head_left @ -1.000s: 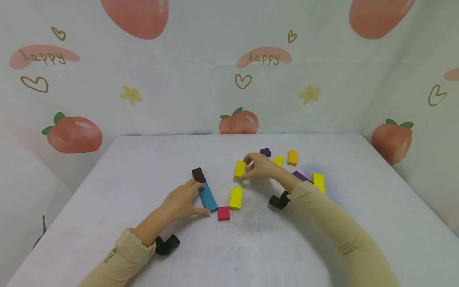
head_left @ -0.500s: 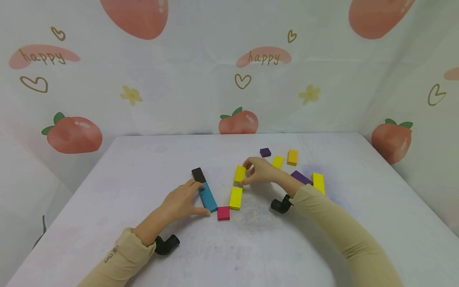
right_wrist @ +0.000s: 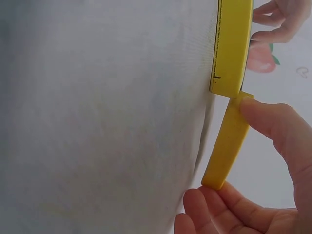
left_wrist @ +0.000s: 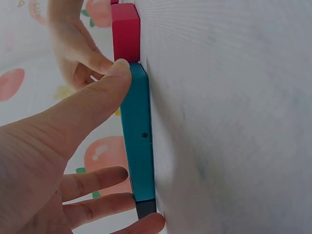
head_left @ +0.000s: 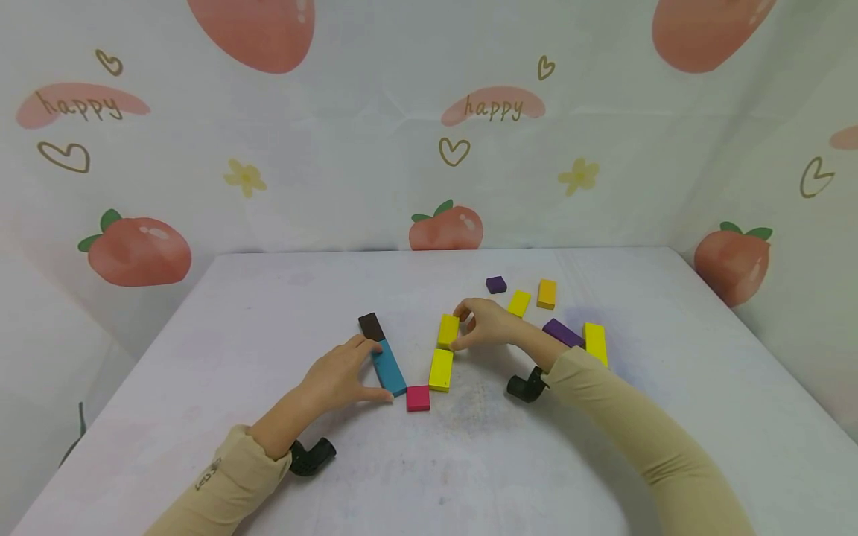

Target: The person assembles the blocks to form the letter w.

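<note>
My right hand (head_left: 488,324) pinches a yellow block (head_left: 448,330) between thumb and fingertips, its near end against a longer yellow block (head_left: 441,370). In the right wrist view the pinched block (right_wrist: 226,141) slants, its upper end meeting the other yellow block (right_wrist: 231,48). My left hand (head_left: 338,374) rests beside a blue block (head_left: 391,371), thumb at its near end and fairly straight fingers toward its far end. A dark brown block (head_left: 372,326) continues the blue one. Between the blue and yellow rows sits a red block (head_left: 418,398), touching the blue block's corner.
Beyond my right hand lie a small purple block (head_left: 496,284), an orange block (head_left: 547,294) and a yellow block (head_left: 519,303). Near the right forearm are a longer purple block (head_left: 563,333) and another yellow block (head_left: 595,344). A white cloth covers the table (head_left: 302,283).
My right hand has drawn the pinched yellow block toward me, closing the gap to the longer yellow block. The left hand has stayed in place.
</note>
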`<state>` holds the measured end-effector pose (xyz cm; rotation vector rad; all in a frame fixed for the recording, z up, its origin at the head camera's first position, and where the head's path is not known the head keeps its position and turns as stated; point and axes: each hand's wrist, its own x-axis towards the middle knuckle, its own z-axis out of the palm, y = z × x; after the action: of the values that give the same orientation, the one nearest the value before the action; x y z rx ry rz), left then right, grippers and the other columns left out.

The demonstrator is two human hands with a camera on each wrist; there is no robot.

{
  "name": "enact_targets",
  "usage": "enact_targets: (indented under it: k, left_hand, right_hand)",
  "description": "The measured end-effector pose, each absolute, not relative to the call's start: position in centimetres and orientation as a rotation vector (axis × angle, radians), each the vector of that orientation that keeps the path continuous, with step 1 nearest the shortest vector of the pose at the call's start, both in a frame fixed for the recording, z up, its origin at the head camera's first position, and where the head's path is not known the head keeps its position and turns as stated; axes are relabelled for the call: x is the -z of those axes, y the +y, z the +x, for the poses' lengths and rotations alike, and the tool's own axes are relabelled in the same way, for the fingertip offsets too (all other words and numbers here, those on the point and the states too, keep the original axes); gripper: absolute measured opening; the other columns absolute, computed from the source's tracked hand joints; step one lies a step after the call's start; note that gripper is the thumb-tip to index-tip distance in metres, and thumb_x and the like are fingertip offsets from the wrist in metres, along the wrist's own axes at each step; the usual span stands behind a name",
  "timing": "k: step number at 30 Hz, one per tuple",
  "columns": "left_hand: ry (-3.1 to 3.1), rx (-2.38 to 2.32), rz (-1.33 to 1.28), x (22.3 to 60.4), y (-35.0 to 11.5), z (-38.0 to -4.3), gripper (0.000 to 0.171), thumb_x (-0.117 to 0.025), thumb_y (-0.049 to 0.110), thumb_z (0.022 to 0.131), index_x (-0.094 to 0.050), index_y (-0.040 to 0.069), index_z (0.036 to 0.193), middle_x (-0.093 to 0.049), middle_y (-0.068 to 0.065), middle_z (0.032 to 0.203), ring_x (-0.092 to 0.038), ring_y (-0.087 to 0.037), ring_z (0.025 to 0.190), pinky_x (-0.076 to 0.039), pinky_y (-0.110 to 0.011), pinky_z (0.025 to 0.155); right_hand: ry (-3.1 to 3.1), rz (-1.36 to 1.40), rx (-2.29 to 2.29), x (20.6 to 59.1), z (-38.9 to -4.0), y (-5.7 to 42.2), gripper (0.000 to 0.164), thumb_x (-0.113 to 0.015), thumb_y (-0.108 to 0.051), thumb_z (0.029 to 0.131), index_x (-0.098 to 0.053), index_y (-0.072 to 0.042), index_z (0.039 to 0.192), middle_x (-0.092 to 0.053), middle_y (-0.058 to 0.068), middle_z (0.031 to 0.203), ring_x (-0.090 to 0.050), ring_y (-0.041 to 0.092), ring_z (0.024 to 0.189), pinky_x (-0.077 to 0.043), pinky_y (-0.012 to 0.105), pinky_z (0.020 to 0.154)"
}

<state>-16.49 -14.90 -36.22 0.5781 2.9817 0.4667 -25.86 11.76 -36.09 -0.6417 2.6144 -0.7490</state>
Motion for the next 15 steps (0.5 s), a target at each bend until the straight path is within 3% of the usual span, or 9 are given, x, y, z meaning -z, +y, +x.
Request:
enact_targets:
  k: [15]
  left_hand:
    - [2.98, -0.455, 0.568, 36.23, -14.9, -16.48, 0.077, -0.079, 0.049, 0.066, -0.053, 0.004, 0.122, -0.053, -0.015, 0.126, -0.058, -0.029, 0.104, -0.051, -0.045, 0.089]
  right_hand:
    - [2.596, -0.608, 0.74, 36.09, -25.72, 11.58, 0.057, -0.077, -0.035, 0.075, -0.054, -0.005, 0.119, -0.06, 0.011, 0.114, -0.056, 0.019, 0.092, -0.053, 0.028, 0.083]
